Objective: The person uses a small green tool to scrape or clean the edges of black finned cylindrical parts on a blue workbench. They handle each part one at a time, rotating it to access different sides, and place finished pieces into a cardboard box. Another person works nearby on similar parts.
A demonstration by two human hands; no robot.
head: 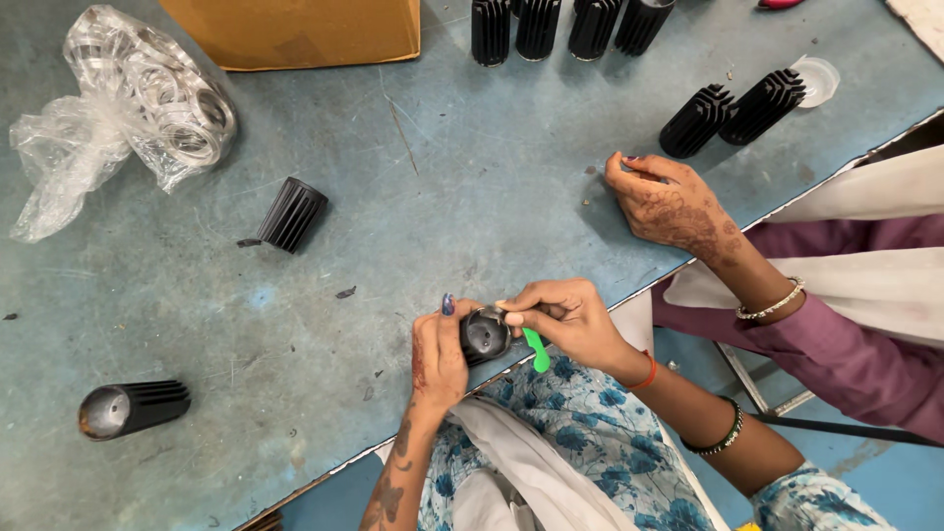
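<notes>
Black finned cylinder [484, 334] held at the near table edge [324, 470], both hands on it.

Left hand [438, 354] clamped round its side; right hand [565, 320] pinched at the rim, green tool [536, 350] tucked beneath. Judged rigid, fairly light; ribs give grip, smooth end cap looks slippery. Hold by ribs.

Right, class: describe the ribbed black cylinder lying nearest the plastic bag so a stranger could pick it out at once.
Start at the cardboard box on the blue table, then the clear plastic bag left of it. Just right of and below the bag lies a ribbed black cylinder, tilted, alone, untouched, unlike the grouped ones beyond.
</notes>
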